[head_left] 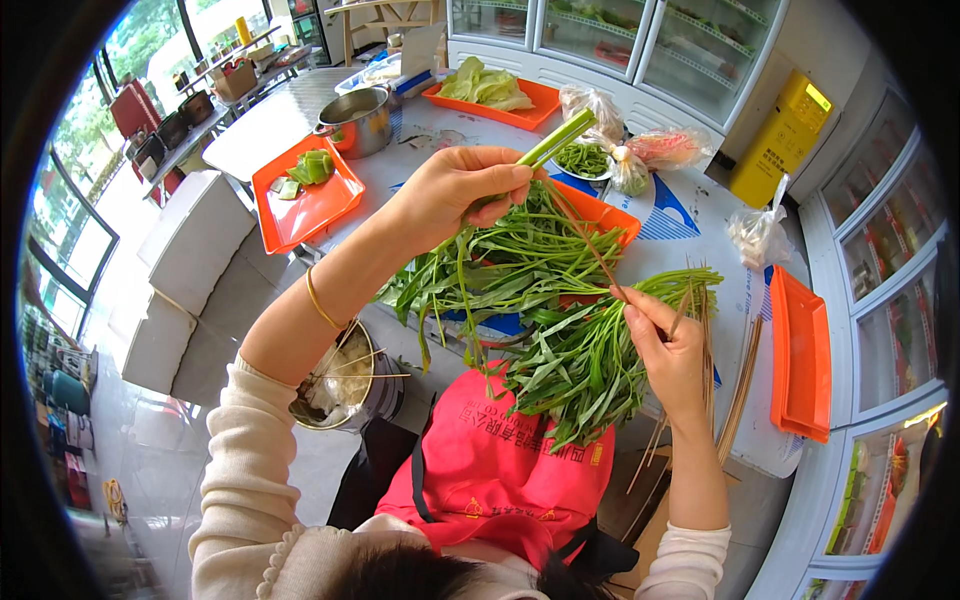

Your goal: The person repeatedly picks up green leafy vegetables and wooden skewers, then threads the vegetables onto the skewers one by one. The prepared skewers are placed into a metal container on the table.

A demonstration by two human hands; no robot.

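My left hand (pixel 480 184) is raised over the table, pinching a small bundle of cut green stems (pixel 559 139) whose leaves hang below the fingers. In my right hand (pixel 666 345) is a thin bamboo skewer (pixel 589 240), slanting up to the left hand. Whether its tip pierces the stems cannot be told. Beneath the hands, leafy greens, apparently water spinach (pixel 517 262), heap over an orange tray (pixel 600 210). A second bunch of greens (pixel 577 367) lies at the table's edge, overhanging my red apron (pixel 480 457). More bamboo skewers (pixel 741 390) lie right of my right hand.
An orange tray (pixel 330 206) with cut green pieces and a steel pot (pixel 358 120) stand left. Behind are lettuce leaves (pixel 484 86) on another tray, a bowl of green beans (pixel 583 160) and plastic bags. An orange tray (pixel 799 356) sits right; a waste bucket (pixel 345 382) stands below.
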